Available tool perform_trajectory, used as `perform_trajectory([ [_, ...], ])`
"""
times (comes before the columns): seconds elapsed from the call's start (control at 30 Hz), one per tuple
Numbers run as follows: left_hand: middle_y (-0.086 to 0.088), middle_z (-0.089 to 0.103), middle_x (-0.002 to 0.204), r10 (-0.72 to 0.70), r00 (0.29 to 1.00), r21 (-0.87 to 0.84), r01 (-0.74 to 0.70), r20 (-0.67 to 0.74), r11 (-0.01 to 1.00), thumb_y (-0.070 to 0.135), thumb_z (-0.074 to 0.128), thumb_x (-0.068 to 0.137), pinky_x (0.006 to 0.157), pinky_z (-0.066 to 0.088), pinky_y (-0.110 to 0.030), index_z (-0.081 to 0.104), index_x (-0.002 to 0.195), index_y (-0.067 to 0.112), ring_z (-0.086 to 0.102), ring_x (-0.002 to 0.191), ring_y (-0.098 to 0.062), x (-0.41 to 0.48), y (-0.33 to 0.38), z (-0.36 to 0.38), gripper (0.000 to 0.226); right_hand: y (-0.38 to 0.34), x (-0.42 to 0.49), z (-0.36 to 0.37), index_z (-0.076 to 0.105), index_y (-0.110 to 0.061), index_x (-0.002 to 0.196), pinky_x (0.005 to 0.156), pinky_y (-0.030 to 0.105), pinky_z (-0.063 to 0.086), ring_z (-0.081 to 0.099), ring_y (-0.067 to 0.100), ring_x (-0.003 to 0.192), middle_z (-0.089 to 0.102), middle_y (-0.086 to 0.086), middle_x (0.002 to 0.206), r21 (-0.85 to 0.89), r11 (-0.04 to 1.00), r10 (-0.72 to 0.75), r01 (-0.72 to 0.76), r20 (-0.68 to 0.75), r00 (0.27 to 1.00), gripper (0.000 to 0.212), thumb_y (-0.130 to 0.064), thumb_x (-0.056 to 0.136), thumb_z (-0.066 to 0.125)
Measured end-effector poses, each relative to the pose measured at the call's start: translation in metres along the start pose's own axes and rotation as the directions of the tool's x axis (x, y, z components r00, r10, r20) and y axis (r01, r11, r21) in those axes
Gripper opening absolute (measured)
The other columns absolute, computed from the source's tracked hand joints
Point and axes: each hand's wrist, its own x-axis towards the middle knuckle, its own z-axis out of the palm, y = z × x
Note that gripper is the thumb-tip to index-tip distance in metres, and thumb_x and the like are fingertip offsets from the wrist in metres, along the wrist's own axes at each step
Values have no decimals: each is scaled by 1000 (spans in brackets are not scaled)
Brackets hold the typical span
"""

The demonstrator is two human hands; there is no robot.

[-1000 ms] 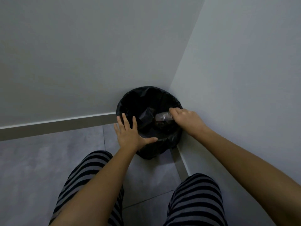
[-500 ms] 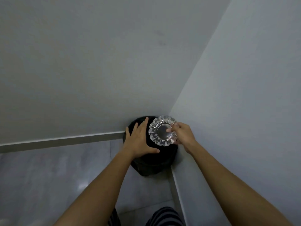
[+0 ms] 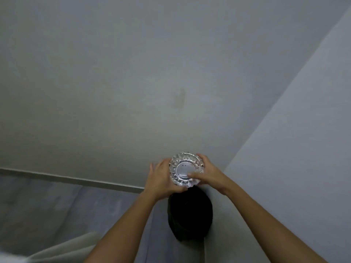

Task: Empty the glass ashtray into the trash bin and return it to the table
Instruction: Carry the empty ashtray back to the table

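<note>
Glass ashtray (image 3: 186,172) held up between both hands, above and just clear of trash bin (image 3: 190,217), bowl facing the camera. Left hand (image 3: 161,182) cupped against left rim and underside, fingers spread up along the side. Right hand (image 3: 207,174) wrapped on right rim, thumb laid across the bowl face. Both closed on the glass, neither loose.

Step in hand, by judgement: dumping looks finished, carry back to the table next. Best kept level, bowl up, two-hand grip on the thick faceted rim rather than the smooth centre. Heavy slippery glass, so no one-finger pinch. Turn away from the corner walls (image 3: 284,149) before walking, to avoid knocking the rim on the wall. Table not in view.

Contents: ashtray bowl looks nearly clean, only two tiny dark specks near the top of the flat centre; no butts or ash pile visible. Bin lined in black, tucked in the corner on grey floor (image 3: 57,205); inside hidden from this angle, contents cannot be told.
</note>
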Motion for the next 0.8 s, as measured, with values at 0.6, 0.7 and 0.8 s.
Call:
perform_trajectory([
  [0.6, 0, 42, 149, -290, 868, 263, 413, -402, 872, 59, 78, 63, 120, 0, -55, 29, 147, 14, 33, 143, -15, -255, -31, -252, 107, -182, -95, 228, 28, -12, 144, 96, 22, 45, 57, 16, 112, 51, 1, 128, -365, 585, -461, 725, 585, 667, 103, -12, 61, 89],
  [0.7, 0, 42, 148, -367, 791, 233, 524, -490, 819, 60, 77, 63, 120, 2, -55, 30, 147, 15, 30, 143, -15, -328, -51, -282, 106, -203, -125, 301, 34, -7, 139, 89, 11, 45, 58, 16, 109, 55, 5, 125, -318, 513, -458, 797, 684, 568, 96, -9, 61, 90],
  [0.8, -3, 37, 152, -474, 701, 204, 650, -532, 732, 63, 75, 63, 121, 1, -53, 26, 149, 13, 22, 147, -17, -408, -74, -304, 110, -211, -159, 379, 38, -6, 136, 89, 12, 42, 55, 17, 112, 53, 7, 126, -290, 437, -451, 852, 748, 486, 93, -12, 59, 90],
])
